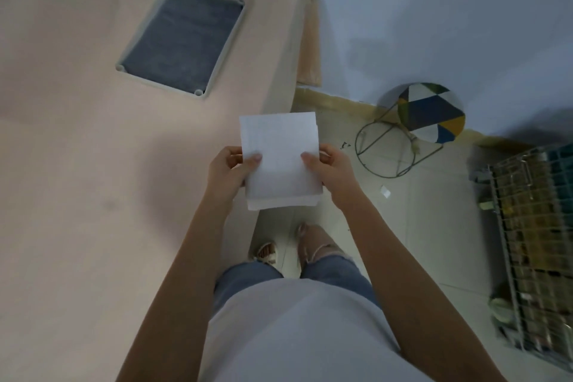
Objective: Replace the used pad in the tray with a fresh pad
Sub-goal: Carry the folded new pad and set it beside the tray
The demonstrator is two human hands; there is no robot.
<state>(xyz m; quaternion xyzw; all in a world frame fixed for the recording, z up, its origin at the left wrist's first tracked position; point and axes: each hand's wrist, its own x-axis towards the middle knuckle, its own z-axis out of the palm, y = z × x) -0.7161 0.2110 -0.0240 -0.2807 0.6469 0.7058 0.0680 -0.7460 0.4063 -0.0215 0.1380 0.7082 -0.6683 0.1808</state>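
Observation:
A folded white pad (280, 158) is held up in front of me, over the edge of the pink table. My left hand (231, 169) pinches its left side, thumb on top. My right hand (330, 169) pinches its right side the same way. Farther back on the table lies a pale rectangular tray (130, 71) with a dark grey pad (183, 37) lying flat inside it. Both hands are well short of the tray, to its lower right.
The pink table (77, 180) fills the left half of the view. To the right on the tiled floor stand a round stool (431, 112) with a patterned seat and a wire frame, and a wire cage (533, 242). A small white scrap (385, 192) lies on the floor.

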